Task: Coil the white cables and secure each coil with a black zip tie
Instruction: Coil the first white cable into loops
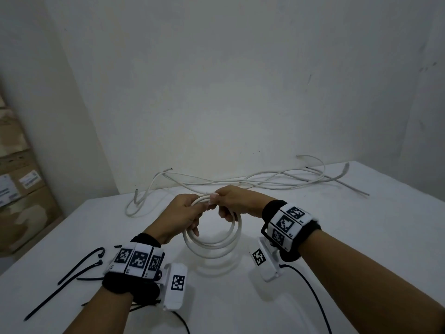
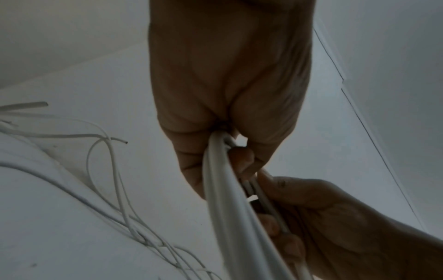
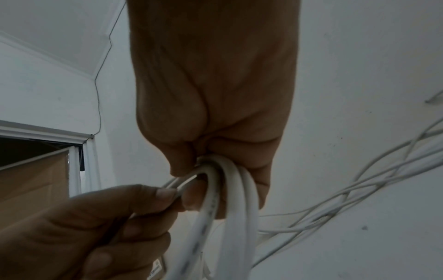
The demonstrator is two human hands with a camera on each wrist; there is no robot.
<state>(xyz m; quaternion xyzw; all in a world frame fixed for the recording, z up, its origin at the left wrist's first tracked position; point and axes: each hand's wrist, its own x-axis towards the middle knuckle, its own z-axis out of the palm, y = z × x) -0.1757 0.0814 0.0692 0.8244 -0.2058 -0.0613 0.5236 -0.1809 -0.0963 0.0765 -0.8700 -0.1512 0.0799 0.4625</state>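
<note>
A white cable coil (image 1: 214, 239) of several loops hangs above the white table (image 1: 337, 237), held at its top by both hands. My left hand (image 1: 185, 210) grips the loops from the left, fingers curled round them (image 2: 223, 170). My right hand (image 1: 231, 201) grips the same bundle from the right, fingers wrapped round the loops (image 3: 230, 185). Both hands meet at the coil's top. Black zip ties (image 1: 79, 268) lie on the table at the near left, beside my left wrist. Loose white cables (image 1: 252, 182) sprawl along the table's far edge.
The wall (image 1: 240, 80) rises right behind the table. Cardboard boxes (image 1: 21, 189) are stacked at the left, beyond the table's edge. Black wrist-camera leads (image 1: 310, 290) trail across the near table.
</note>
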